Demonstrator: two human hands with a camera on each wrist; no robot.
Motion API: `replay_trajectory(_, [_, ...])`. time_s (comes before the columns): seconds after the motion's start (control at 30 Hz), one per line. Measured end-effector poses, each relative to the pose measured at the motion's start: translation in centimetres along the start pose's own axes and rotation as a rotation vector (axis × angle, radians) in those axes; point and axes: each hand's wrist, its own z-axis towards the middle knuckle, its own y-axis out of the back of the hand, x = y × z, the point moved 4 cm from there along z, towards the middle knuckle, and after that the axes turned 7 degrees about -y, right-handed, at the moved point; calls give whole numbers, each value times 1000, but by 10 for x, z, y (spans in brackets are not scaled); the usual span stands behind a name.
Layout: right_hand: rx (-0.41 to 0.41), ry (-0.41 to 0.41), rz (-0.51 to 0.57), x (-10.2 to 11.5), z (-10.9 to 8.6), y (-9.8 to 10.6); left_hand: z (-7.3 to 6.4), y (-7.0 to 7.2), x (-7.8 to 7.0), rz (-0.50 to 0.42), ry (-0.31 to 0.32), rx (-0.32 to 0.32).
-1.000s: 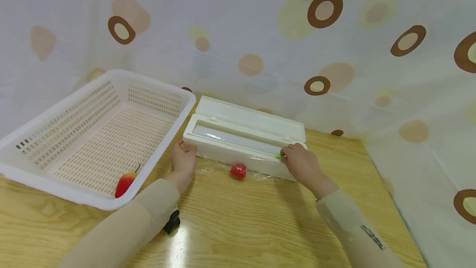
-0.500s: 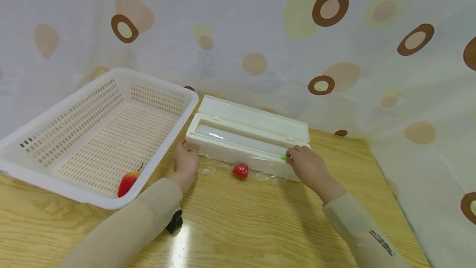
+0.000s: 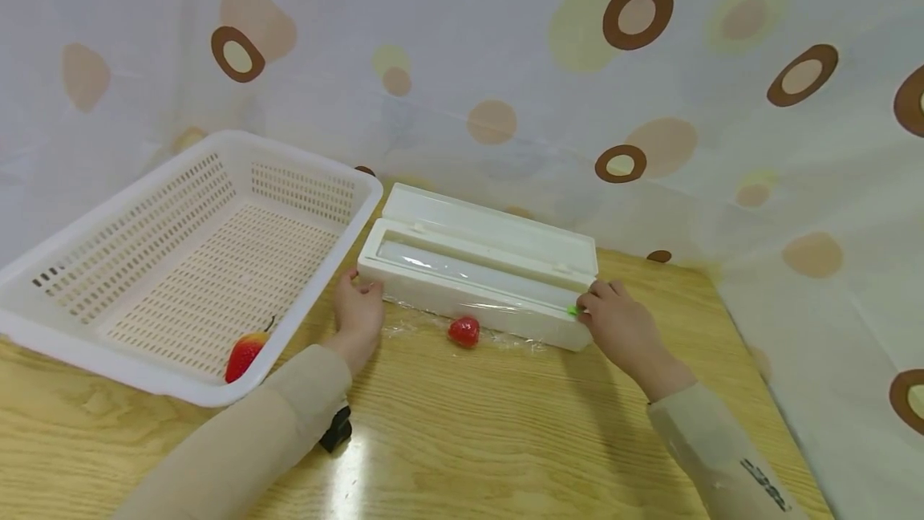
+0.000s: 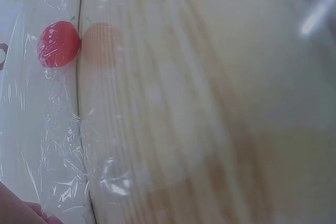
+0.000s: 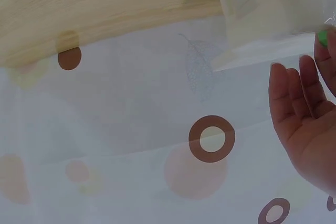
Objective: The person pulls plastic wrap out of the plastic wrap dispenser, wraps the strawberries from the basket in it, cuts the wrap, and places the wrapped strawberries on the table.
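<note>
Clamping fingertips of the right hand (image 3: pixel 622 333) on a small bright-green plastic slider (image 3: pixel 573 310) near the 4 o'clock end of a long, white, rectangular plastic wrap box (image 3: pixel 534 324), grip together there, other fingers loosely extending in the right wrist view. Gripping the wrap box's 8 o'clock end with the left hand (image 3: pixel 358 310), pressing thumb to the front wall and wrapping fingers round the end. Resting the wrap box on a light-brown wood-grain worktop (image 3: pixel 491 440), showing a flat white lid (image 3: pixel 491 217) tipped back toward 12 o'clock and a pale, glossy roll (image 3: pixel 469 270) lying in the trough. Draping clear, creased plastic film (image 4: pixel 65 187) down the front wall and covering a small, rounded red fruit (image 3: pixel 464 332) at the wrap box's 6 o'clock, just beside that wall. Showing at 9 o'clock a large, white, perforated plastic basket (image 3: pixel 231 271), holding a red-and-yellow fruit (image 3: pixel 245 355) with a thin dark stem in its 5 o'clock corner. Reaching in from 7 and 5 o'clock with beige sleeves (image 3: pixel 281 416). Facing at 12 o'clock a pale sheet (image 3: pixel 433 143) patterned with brown rings.
</note>
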Motion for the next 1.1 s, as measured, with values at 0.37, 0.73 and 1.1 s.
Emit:
replay_trajectory(0.37, [-71,21,-75,-5,-5,2,0,1,1,6,-4,0])
replay_trajectory(0.73, [43,-71,-6,-4,-12,-3,-1,0,-2,27,-15,24])
replay_trajectory(1.1, [7,-55,166,-17,-13,-9,-1,0,-1,15,-19,14])
